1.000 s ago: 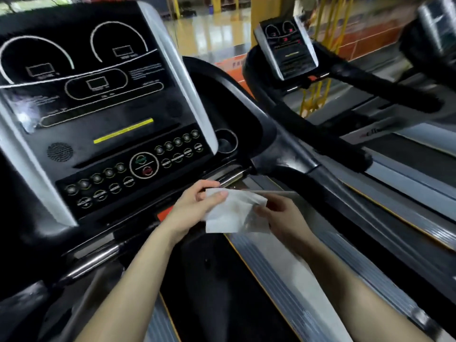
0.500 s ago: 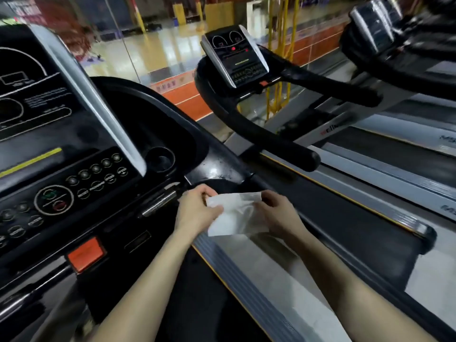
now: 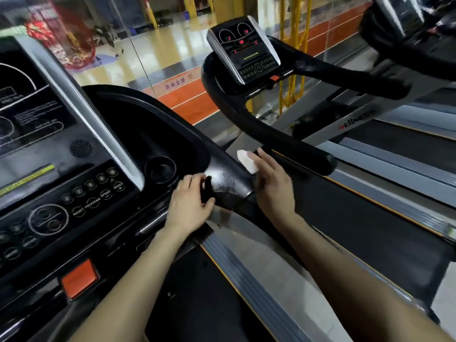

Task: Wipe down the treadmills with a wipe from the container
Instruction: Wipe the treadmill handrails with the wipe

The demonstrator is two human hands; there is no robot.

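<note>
On the treadmill handrail [image 3: 229,186], flat right hand [image 3: 274,188] presses the wipe [image 3: 245,160]; left hand [image 3: 188,203] rests slack-fingered beside it.

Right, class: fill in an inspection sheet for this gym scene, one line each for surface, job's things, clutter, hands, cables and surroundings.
Surface: black handrail, scuffed and shiny, beside the console.
Job's things: white wipe against the handrail; container not in view.
Clutter: nothing seen.
Hands: right hand presses the wipe onto the handrail, fingers stretched; left hand at the handrail's base, blurred, grip unclear.
Cables: nothing seen.
Surroundings: second treadmill to the right; orange strip beyond.
</note>
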